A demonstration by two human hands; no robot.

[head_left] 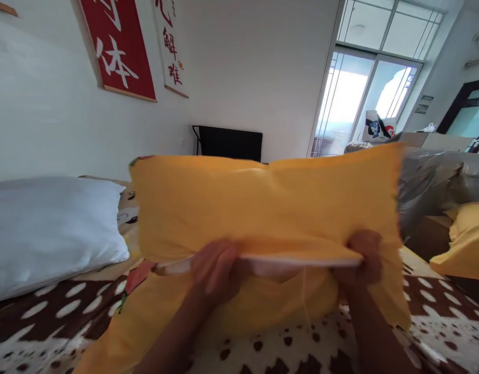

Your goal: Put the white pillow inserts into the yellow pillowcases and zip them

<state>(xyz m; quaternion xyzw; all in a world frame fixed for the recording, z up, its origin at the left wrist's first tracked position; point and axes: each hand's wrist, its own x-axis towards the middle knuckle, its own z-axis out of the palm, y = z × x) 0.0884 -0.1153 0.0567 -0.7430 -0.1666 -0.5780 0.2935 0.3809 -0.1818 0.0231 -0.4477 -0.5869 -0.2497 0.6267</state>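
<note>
A yellow pillowcase [231, 202] with a pillow-like bulk is raised in front of me, its long opening facing me and a strip of white showing inside. My left hand [218, 270] is closed on the edge of the opening near the middle. Toward the right end, my right hand [362, 257] grips the same edge, blurred by motion. The lower yellow flap hangs below the opening and spreads toward the bottom left. A small red patch [138, 276] shows at the left end of the opening.
A white pillow [52, 228] lies at the left on a brown and cream patterned blanket [68, 306]. More yellow fabric [467, 241] and plastic-wrapped items [430, 176] are at the right. A black panel [230, 144] stands by the far wall.
</note>
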